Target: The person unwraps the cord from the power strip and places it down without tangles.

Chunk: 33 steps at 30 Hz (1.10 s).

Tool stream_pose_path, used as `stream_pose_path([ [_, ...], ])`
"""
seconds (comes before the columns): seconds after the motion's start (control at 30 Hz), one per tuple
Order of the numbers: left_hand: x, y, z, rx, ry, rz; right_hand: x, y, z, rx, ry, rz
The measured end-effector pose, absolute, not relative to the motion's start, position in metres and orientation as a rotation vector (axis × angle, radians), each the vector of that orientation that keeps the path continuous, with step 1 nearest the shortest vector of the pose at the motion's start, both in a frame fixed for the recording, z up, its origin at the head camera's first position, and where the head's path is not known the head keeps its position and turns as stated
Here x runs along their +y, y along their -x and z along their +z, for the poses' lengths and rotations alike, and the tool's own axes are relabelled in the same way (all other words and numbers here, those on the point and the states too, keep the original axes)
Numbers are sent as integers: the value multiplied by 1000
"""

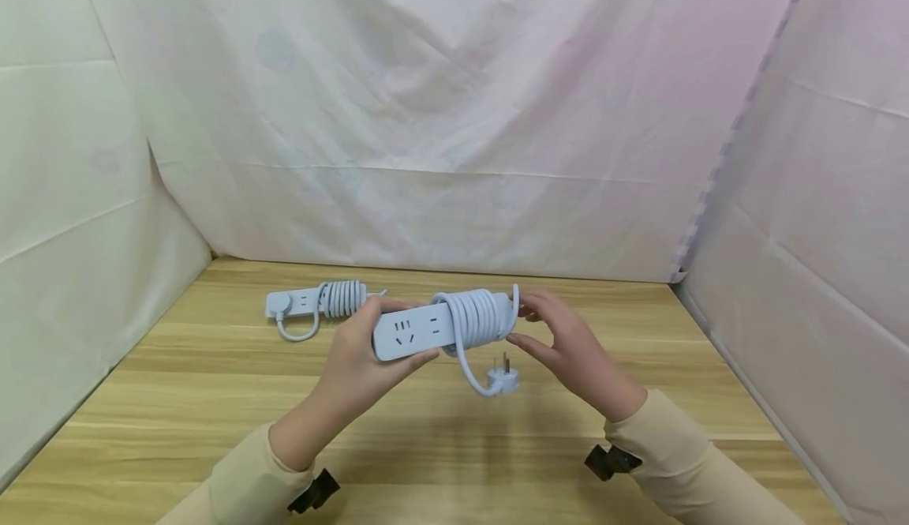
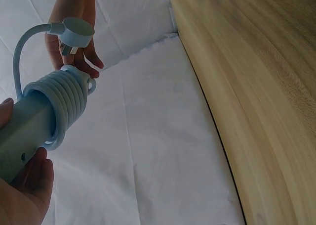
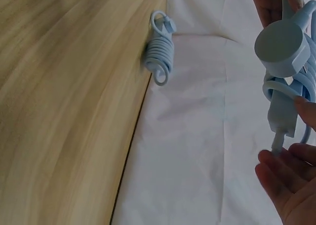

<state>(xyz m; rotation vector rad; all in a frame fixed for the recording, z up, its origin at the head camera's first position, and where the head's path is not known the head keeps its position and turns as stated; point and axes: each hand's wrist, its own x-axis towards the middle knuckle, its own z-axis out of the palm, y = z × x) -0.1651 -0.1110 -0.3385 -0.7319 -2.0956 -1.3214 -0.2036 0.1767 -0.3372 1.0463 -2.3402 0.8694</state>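
Observation:
A pale blue power strip (image 1: 412, 332) is held up over the table, its cord (image 1: 474, 317) wound in several turns round one end. My left hand (image 1: 353, 355) grips the socket end, thumb and fingers on opposite sides. From the coil a short length of cord hangs to the three-pin plug (image 1: 503, 380), its prongs pointing up in the head view. At the coiled end is my right hand (image 1: 568, 345), its fingers loosely bent and its fingertips right at the cord's loop. Thumb and fingers stand apart around that end in the right wrist view.
A second power strip (image 1: 289, 304) with a coiled cord lies on the wooden table (image 1: 213, 399) at the back left, its plug on its sockets. White cloth (image 1: 426, 130) hangs behind the table and on both sides.

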Motion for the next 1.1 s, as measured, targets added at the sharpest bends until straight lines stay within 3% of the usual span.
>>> stream_pose_path([
  [0.33, -115, 168, -336, -2218, 636, -1104, 175, 203, -345, -2424, -985, 1004],
  [1.1, -115, 174, -333, -2265, 769, -463, 165, 193, -343, -2456, -963, 929],
])
